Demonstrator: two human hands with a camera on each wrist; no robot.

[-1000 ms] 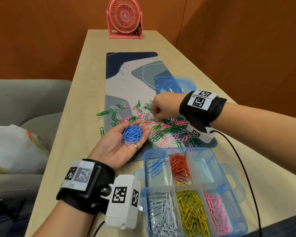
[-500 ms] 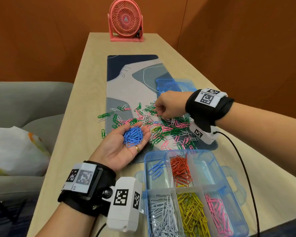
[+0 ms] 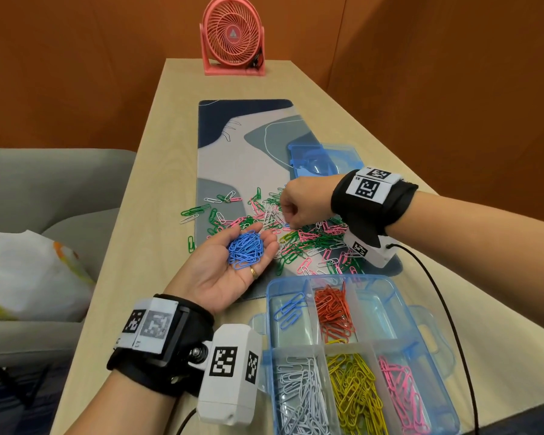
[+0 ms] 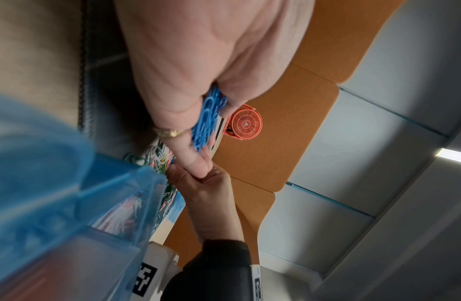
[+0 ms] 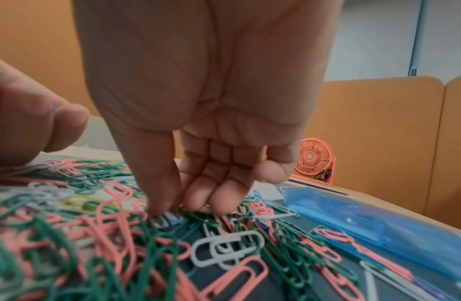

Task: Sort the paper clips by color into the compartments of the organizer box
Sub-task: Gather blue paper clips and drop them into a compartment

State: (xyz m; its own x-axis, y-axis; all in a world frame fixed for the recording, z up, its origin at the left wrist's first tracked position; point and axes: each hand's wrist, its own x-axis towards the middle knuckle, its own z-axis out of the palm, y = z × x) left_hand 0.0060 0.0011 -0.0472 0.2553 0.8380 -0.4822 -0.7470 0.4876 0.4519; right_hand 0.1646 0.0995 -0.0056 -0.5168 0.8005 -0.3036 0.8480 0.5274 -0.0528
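Observation:
My left hand (image 3: 264, 238) lies palm up over the mat's near edge, carrying a heap of blue paper clips (image 3: 247, 249) (image 4: 207, 122) on its palm and fingers. Just beyond it, my right hand (image 3: 291, 221) reaches down into the mixed pile of clips (image 3: 311, 243). Its thumb and fingertips (image 5: 157, 209) close on a blue paper clip (image 5: 174, 220) among green, pink and white ones. The blue organizer box (image 3: 421, 324) stands at the near right. It holds blue clips (image 3: 288, 310), orange clips (image 3: 333, 312), white clips (image 3: 302, 397), yellow clips (image 3: 355, 394) and pink clips (image 3: 402, 397).
The box's blue lid (image 3: 324, 158) lies beyond the pile on the patterned mat (image 3: 248, 127). A pink fan (image 3: 233, 36) stands at the table's far end. A grey chair with a white bag (image 3: 22, 277) sits left of the table. Walls close in on the right.
My right hand stays in the pile and has shifted its fingertips a little among the clips. My left hand keeps the blue heap in about the same place.

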